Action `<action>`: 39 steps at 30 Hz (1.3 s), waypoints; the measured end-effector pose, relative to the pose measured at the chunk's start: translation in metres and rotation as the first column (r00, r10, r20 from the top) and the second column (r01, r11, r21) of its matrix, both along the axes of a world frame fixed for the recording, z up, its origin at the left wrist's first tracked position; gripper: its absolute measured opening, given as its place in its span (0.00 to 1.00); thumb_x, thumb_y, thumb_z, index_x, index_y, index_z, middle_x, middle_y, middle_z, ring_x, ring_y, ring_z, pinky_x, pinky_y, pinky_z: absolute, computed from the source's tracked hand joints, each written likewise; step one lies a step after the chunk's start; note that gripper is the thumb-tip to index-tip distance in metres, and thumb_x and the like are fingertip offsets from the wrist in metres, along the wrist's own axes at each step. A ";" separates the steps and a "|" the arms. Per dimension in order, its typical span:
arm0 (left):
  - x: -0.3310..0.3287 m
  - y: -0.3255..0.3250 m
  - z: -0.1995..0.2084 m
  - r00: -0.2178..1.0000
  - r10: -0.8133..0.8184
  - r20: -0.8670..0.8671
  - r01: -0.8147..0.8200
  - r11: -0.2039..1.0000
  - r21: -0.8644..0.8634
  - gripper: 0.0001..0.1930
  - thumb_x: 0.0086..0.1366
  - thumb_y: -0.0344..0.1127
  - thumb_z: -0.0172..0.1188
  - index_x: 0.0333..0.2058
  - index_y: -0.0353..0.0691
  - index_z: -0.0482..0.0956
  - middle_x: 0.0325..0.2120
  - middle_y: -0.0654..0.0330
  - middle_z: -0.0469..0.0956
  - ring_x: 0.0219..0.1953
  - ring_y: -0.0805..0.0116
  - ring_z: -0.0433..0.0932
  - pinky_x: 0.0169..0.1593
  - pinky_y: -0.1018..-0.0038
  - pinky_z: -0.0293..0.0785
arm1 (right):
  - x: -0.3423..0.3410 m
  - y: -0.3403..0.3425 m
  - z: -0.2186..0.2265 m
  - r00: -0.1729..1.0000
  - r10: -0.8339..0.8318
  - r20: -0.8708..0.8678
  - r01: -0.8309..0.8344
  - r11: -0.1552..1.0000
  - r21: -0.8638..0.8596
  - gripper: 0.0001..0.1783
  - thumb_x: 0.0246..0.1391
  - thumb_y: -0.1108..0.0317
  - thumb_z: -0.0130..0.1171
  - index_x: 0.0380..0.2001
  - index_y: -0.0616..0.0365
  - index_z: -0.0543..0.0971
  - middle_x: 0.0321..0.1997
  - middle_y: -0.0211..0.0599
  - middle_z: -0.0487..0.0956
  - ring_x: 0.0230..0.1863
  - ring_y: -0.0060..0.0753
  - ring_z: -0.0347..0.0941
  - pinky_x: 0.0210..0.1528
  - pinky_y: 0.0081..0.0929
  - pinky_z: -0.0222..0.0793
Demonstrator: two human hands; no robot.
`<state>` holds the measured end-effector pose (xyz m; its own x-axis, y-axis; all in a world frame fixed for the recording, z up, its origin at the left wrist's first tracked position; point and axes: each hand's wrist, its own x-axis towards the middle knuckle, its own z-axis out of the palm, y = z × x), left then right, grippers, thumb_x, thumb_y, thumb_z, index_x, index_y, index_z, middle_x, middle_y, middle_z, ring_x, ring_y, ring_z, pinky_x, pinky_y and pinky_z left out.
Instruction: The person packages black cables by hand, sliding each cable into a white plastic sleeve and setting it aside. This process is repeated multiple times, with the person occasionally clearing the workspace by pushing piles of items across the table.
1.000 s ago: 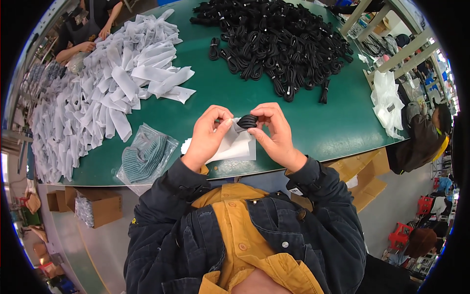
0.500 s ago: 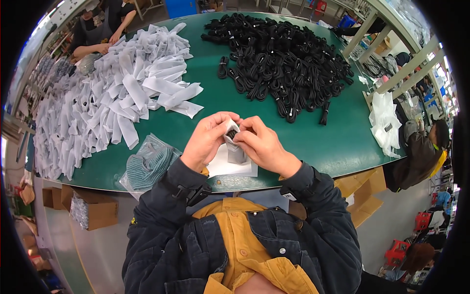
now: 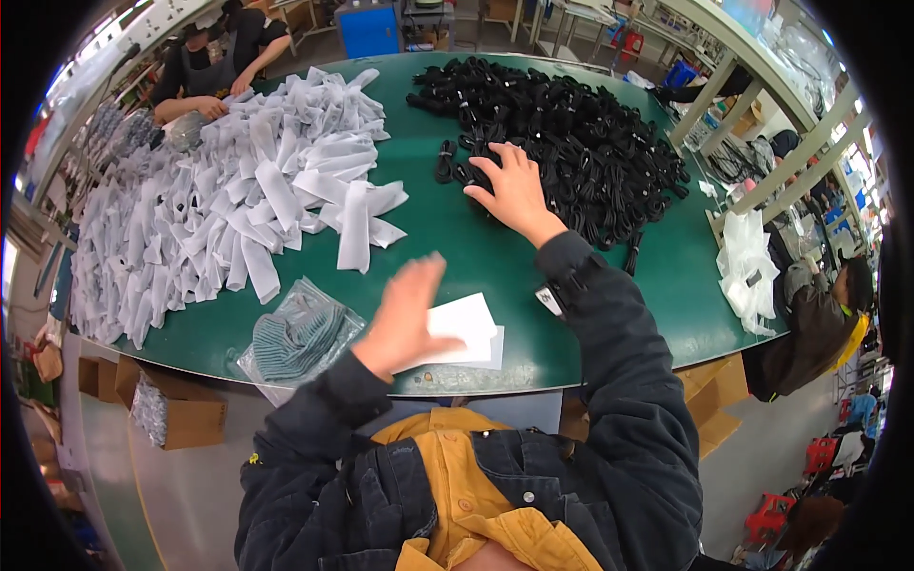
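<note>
My right hand [image 3: 517,193] reaches over the left edge of a heap of bundled black cables [image 3: 600,143], fingers spread, thumb beside a bundle. Whether it touches one I cannot tell. My left hand [image 3: 405,319], smeared by motion, hovers with thumb apart from fingers and nothing visible in it. Beneath and beside it lie white flat sheets [image 3: 468,319], perhaps paper or bags, near the table's front edge. A filled whitish translucent sleeve [image 3: 354,228] lies at the near right edge of a big pile of similar sleeves [image 3: 214,200].
A ribbed teal knitted item in a clear plastic bag [image 3: 297,338] lies left of my left hand on the green table [image 3: 428,219]. White plastic bags [image 3: 747,266] hang at the right edge. Cardboard boxes [image 3: 195,419] stand below. Across the table, another person's hands [image 3: 211,107] work by the sleeves.
Both hands have let go of the sleeve with dark contents. One such sleeve now lies on the pile's near edge. My right hand has moved forward to the cables; my left is back near the sheets.
</note>
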<state>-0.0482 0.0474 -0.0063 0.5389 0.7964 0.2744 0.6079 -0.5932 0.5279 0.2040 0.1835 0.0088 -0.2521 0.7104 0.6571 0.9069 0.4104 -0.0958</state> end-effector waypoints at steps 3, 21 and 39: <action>0.019 -0.037 -0.008 0.879 -0.133 -0.459 0.163 0.986 0.027 0.56 0.47 0.58 0.72 0.69 0.43 0.51 0.65 0.46 0.58 0.67 0.49 0.58 0.65 0.42 0.52 | -0.009 0.032 -0.004 0.961 -0.070 0.268 0.070 0.998 0.011 0.29 0.54 0.45 0.62 0.58 0.38 0.74 0.61 0.42 0.70 0.64 0.54 0.61 0.59 0.55 0.63; -0.047 -0.050 -0.007 0.994 0.109 -0.022 -0.101 0.968 0.232 0.35 0.51 0.40 0.71 0.58 0.41 0.71 0.56 0.49 0.68 0.56 0.46 0.66 0.56 0.50 0.64 | 0.022 -0.057 -0.035 0.951 0.282 0.126 -0.215 0.898 -0.384 0.18 0.54 0.57 0.62 0.47 0.46 0.75 0.48 0.38 0.75 0.53 0.46 0.71 0.56 0.49 0.63; -0.114 -0.054 -0.017 0.735 0.611 -0.293 -0.447 0.763 0.467 0.21 0.57 0.38 0.66 0.48 0.40 0.75 0.42 0.52 0.73 0.47 0.51 0.70 0.46 0.57 0.67 | 0.021 -0.215 -0.028 0.693 -0.258 -0.673 -0.303 0.743 -0.597 0.14 0.63 0.72 0.52 0.50 0.62 0.72 0.32 0.33 0.77 0.27 0.20 0.71 0.31 0.22 0.69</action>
